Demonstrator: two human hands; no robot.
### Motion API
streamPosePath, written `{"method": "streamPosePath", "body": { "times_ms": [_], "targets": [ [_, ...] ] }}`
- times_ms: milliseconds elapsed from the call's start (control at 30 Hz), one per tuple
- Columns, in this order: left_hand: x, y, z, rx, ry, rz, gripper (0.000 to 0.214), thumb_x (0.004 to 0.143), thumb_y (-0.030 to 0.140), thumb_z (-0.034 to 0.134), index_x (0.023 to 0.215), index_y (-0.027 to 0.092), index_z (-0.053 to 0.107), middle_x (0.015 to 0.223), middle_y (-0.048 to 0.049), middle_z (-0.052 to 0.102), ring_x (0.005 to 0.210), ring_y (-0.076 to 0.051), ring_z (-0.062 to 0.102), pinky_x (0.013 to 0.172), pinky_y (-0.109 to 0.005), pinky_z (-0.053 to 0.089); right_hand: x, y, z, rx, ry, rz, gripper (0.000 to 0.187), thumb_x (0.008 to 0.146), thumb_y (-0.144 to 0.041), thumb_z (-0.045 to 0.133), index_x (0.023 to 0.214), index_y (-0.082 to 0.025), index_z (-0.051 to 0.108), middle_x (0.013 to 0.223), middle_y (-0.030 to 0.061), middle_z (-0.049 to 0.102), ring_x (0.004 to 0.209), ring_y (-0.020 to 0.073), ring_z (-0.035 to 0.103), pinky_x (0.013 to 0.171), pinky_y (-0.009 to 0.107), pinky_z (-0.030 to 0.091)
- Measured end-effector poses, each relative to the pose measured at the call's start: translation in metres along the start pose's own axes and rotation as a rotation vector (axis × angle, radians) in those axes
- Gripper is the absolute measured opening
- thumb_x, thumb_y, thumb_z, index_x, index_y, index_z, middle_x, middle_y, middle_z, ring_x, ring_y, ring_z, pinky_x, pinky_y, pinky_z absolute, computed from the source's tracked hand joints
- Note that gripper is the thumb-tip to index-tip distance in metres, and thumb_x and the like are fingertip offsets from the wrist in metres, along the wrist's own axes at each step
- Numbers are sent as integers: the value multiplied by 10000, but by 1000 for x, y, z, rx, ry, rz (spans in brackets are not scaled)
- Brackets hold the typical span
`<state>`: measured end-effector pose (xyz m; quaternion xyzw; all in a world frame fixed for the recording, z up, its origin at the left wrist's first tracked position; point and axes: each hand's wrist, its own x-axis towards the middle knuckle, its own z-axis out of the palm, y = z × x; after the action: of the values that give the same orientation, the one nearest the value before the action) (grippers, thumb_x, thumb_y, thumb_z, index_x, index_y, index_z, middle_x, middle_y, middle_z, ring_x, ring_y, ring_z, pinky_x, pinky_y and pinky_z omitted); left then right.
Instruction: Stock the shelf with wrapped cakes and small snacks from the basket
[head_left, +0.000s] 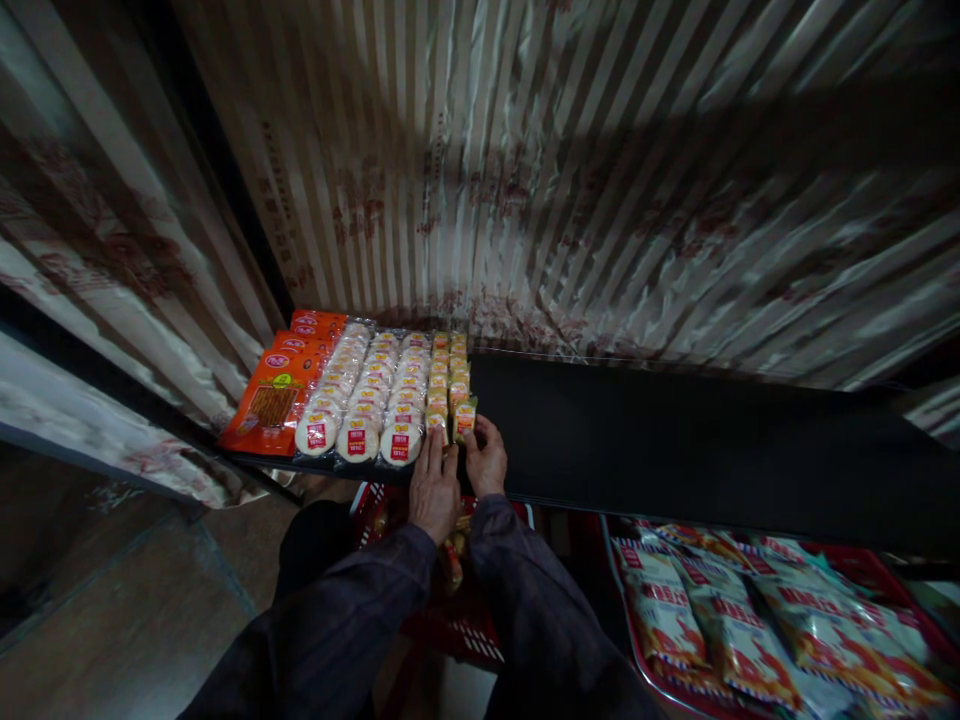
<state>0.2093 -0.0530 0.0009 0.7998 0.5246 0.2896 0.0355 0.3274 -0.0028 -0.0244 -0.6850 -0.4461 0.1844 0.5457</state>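
Observation:
A black shelf carries snack goods at its left end: orange packets, rows of round white wrapped cakes and two rows of small yellow-green packets. My left hand rests flat at the shelf's front edge, its fingers touching the frontmost small packets. My right hand pinches the front small packet of the right row between thumb and fingers. Both sleeves are dark.
A striped curtain hangs behind and to the left of the shelf. A red basket sits below my arms. At lower right a red tray holds several wrapped snack bags. Brown floor lies at lower left.

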Motion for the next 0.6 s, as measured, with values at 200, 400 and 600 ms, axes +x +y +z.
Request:
{"method": "streamPosePath", "body": {
  "times_ms": [200,400,600],
  "targets": [
    [5,-6,3,-12,-11,34,497,843,23,451,1312,111,588,1558,-205,403,1489,-300,325,1163,-524,404,1,-3,1,-32,1,-6,404,798,-415,540,1095,-172,665,1027,111,698,954,239,629,906,406,501],
    [5,-3,-1,43,22,-37,479,847,125,549,1324,124,593,1573,-217,372,1480,-374,310,1159,-584,351,4,-5,2,-65,-6,-16,450,804,-439,516,1107,-140,666,1020,128,693,940,245,627,889,408,502],
    [16,-2,-5,81,18,-132,575,882,243,553,1445,144,492,1581,-207,365,1398,-386,422,1122,-592,366,3,-2,5,-74,10,-30,394,822,-461,518,1064,-189,670,994,96,701,937,232,629,870,380,500]
  ]
}}
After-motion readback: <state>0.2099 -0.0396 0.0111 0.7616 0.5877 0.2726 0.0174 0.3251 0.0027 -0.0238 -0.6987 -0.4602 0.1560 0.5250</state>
